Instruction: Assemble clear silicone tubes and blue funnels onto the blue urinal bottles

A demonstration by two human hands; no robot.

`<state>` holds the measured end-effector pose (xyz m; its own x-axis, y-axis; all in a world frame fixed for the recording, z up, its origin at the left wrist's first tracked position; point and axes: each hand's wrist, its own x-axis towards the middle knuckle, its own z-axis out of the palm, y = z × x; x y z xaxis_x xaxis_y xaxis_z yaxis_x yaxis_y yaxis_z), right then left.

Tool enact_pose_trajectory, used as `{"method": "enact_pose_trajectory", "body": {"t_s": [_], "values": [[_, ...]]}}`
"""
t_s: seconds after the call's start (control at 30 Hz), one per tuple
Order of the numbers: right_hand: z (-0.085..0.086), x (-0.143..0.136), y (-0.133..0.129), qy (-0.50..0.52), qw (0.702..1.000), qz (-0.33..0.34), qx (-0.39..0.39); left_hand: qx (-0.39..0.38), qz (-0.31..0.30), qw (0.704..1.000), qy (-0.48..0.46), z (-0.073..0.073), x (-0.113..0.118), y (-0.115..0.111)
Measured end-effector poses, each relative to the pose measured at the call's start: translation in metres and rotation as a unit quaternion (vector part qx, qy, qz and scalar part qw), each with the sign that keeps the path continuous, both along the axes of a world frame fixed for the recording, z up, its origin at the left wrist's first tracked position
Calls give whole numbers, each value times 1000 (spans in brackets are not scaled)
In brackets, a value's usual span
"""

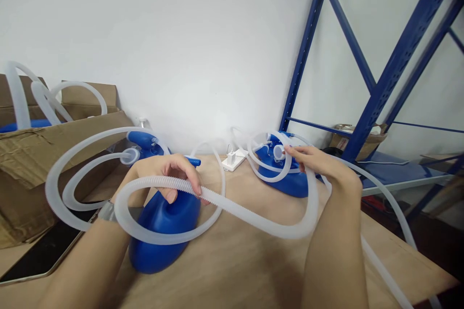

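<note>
A translucent white corrugated tube [253,214] runs in a loose curve between my hands. My left hand [176,174] closes its thumb and fingers around one stretch, above a blue plastic vessel [163,222] with a rounded body. At the right, my right hand [308,157] has its fingertips together on the tube, close to a round white end piece [279,152]; its grip is partly hidden. Behind that hand lies a second blue vessel [290,184] with coiled tubing over it. Another blue piece [142,140] with a tube stands behind my left wrist.
An open cardboard box [72,147] with more tubes stands at the left. A dark phone-like slab [39,256] lies before it. A white power strip [234,160] sits near the wall. Blue metal shelving [377,91] rises at the right, and tubing hangs past the table's right edge.
</note>
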<state>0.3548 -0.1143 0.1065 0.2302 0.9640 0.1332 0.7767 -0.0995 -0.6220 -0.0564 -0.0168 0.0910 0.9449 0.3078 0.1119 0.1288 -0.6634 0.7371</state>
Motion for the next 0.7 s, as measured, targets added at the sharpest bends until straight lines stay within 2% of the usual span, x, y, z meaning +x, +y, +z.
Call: {"method": "enact_pose_trajectory", "body": {"t_s": [0.1, 0.2, 0.23, 0.3, 0.37, 0.43, 0.53, 0.6, 0.7], "values": [[6, 2, -8, 27, 991, -96, 86, -158, -105, 982, -21, 2, -2, 1], [15, -7, -18, 93, 962, -150, 208, -190, -123, 972, -64, 3, -7, 5], [18, -13, -21, 126, 947, -138, 262, -190, -126, 971, -79, 3, -10, 7], [26, -28, -27, 193, 907, -75, 367, -190, -128, 968, -106, 0, -14, 10], [34, -47, -31, 238, 874, 2, 423, -193, -129, 965, -119, -3, -17, 13], [41, -69, -32, 245, 872, 64, 419, -199, -122, 965, -119, -5, -19, 14], [40, -106, -18, 185, 896, 164, 368, -167, -78, 978, -96, -4, -16, 12], [30, -129, 2, 103, 917, 235, 305, -115, -49, 991, -52, 0, -9, 8], [1, -154, 43, -21, 926, 285, 248, -35, -63, 997, 0, 8, 8, -3]]}}
